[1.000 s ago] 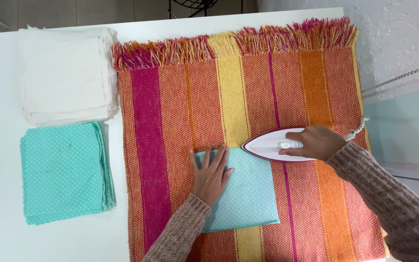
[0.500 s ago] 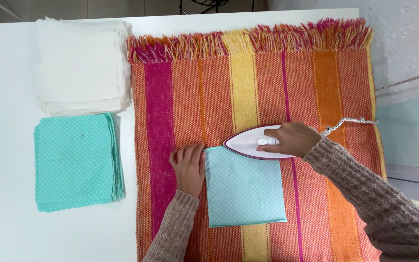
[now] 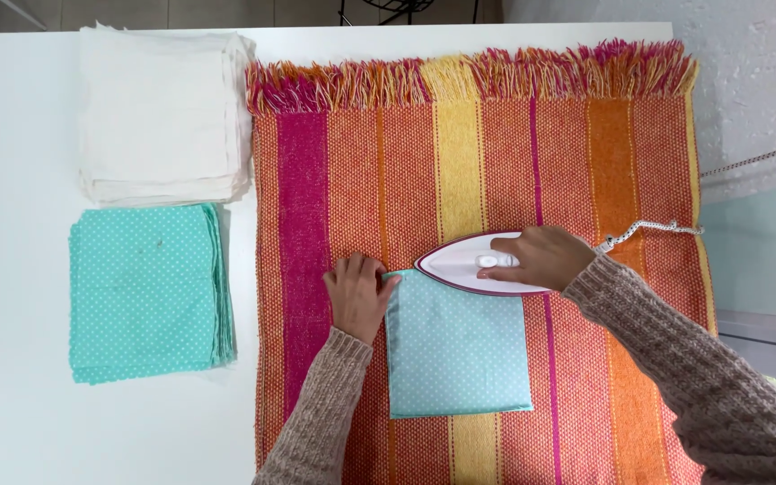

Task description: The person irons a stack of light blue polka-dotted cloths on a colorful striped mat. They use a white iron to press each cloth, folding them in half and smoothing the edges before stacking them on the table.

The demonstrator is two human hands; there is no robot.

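Two hands work over one folded teal dotted cloth (image 3: 458, 346). Right hand (image 3: 539, 258) is clenched around the handle of a white iron (image 3: 471, 267), whose soleplate rests along the cloth's top edge, tip pointing left. Left hand (image 3: 357, 292) lies flat and released, fingertips pinning the cloth's upper left corner just beside the iron's tip. Step in hand, as judged: pressing the folded top edge; the next stroke calls for the iron to travel down the cloth while the left fingers keep clear of the tip. Cloth lies on a striped, fringed woven mat (image 3: 379, 171) serving as pressing pad, with open mat above and to either side. Cord (image 3: 648, 228) trails right, probably off the mat's edge. Stacks of white cloths (image 3: 162, 112) and teal dotted cloths (image 3: 145, 292) sit well apart on the white tabletop (image 3: 11, 180) at left.
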